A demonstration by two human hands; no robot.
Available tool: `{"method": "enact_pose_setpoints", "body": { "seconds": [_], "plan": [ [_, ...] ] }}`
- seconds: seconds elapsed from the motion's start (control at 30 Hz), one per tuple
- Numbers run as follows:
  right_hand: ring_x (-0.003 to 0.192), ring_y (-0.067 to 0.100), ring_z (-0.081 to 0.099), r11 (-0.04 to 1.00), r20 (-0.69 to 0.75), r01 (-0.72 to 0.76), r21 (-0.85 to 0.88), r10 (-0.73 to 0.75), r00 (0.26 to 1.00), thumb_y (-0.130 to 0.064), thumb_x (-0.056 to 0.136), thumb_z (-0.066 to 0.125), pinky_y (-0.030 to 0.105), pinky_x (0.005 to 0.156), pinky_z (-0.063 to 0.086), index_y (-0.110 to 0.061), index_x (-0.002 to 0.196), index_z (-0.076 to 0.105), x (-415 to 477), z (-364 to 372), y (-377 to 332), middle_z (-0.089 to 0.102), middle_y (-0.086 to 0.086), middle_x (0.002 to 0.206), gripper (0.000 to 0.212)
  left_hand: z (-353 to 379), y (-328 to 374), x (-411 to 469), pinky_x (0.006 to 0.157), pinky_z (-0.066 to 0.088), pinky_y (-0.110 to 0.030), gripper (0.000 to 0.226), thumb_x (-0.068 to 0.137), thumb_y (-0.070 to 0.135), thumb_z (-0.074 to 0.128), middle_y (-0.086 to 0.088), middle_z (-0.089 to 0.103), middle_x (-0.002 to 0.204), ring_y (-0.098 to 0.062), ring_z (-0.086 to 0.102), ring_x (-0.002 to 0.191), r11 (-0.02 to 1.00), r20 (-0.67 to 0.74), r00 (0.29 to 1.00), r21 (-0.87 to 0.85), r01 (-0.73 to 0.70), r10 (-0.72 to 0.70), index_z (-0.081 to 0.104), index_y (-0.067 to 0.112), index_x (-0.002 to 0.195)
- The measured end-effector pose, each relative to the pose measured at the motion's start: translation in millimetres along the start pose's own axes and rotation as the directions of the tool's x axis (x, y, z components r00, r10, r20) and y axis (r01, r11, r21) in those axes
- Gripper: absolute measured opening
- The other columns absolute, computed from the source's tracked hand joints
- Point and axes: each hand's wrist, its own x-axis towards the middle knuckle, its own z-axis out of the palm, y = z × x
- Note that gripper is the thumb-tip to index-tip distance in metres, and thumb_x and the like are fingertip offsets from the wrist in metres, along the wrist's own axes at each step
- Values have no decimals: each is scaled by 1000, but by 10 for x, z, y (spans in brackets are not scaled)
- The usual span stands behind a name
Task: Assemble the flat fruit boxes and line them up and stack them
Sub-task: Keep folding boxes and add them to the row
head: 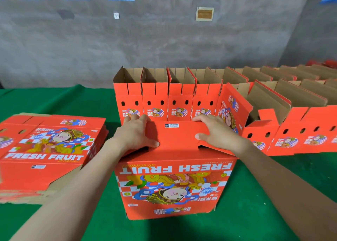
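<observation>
Both left hand [135, 134] and right hand [216, 132] press flat, fingers spread, on the upturned box [175, 186]. Flat boxes [49, 149] lie stacked left of it, assembled boxes [164, 94] behind

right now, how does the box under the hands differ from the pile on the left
The standing box is folded up into shape; the pile of flat boxes lies unfolded on the green table. The standing box's FRESH FRUIT print reads upside down from here; the pile's reads upright. The left hand and right hand press the standing box's top flaps; neither rests on the pile. Both are the same red printed carton.
</observation>
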Motion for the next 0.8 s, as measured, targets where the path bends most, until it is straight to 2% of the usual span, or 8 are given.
{"method": "enact_pose_setpoints", "body": {
  "seconds": [0.2, 0.43, 0.5, 0.53, 0.63, 0.67, 0.73, 0.8],
  "plan": [
    [131, 21, 28, 999, 11, -3, -52, 3, 1000, -33, 89, 62, 39, 100, 33, -37, 135, 38, -10, 6, -8, 41, -3, 139, 53, 1, 25, -22, 99, 40, -51, 84, 62, 57, 79, -3, 43, 128, -26, 33, 125, 1000, -4, 1000, 28, 6, -6, 39, 29, 130],
    [134, 18, 24, 998, 42, 10, -55, -7, 999, -38, 92, 53, 36, 102, 29, -38, 138, 35, -6, 25, 58, 36, -6, 144, 49, -14, -25, -40, 104, 36, -46, 82, 65, 55, 78, -3, 45, 132, -25, 33, 128, 997, -13, 1000, -80, -11, 10, 43, 30, 134],
    [135, 19, 24, 997, 43, 5, -71, -2, 999, -44, 94, 48, 39, 104, 29, -37, 138, 34, 12, 37, 65, 36, -4, 145, 47, -29, -51, -40, 106, 36, -36, 76, 72, 51, 75, -4, 48, 136, -23, 39, 128, 985, -52, 998, -166, -47, 39, 46, 25, 137],
    [136, 20, 24, 997, 43, -2, -78, 6, 999, -47, 94, 45, 41, 105, 29, -37, 138, 35, 19, 43, 64, 36, -4, 146, 47, -46, -65, -44, 104, 35, -30, 70, 76, 48, 73, -3, 50, 137, -19, 43, 127, 962, -84, 996, -267, -64, 43, 49, 22, 136],
    [138, 21, 24, 996, 36, -16, -93, 20, 999, -51, 96, 38, 46, 108, 31, -36, 138, 35, 23, 55, 91, 35, -3, 147, 45, -156, -133, -98, 100, 30, -21, 55, 83, 39, 69, 1, 49, 140, -6, 43, 123, 799, -162, 986, -598, -65, -41, 53, 24, 133],
    [138, 21, 25, 996, 28, -12, -85, 14, 1000, -50, 97, 36, 45, 108, 30, -35, 138, 36, 13, 57, 106, 36, -2, 147, 44, -188, -178, -127, 100, 29, -22, 54, 83, 37, 69, 1, 48, 141, -6, 41, 124, 769, -188, 979, -636, -59, -80, 53, 25, 133],
    [136, 21, 29, 998, 2, 29, -56, -28, 1000, -46, 99, 35, 38, 108, 28, -31, 137, 42, -1, 58, 138, 42, -2, 144, 42, -208, -280, -226, 105, 30, -27, 55, 85, 39, 67, -1, 47, 142, -11, 39, 130, 795, -230, 964, -605, -34, -134, 51, 24, 135],
    [130, 18, 38, 996, -73, 89, 19, -87, 994, -39, 101, 36, 27, 101, 27, -22, 133, 50, -10, 62, 154, 50, -2, 136, 38, -151, -335, -362, 111, 29, -33, 60, 86, 41, 64, -2, 45, 144, -13, 39, 133, 814, -187, 973, -581, 3, -137, 44, 23, 140]
  ]
}}
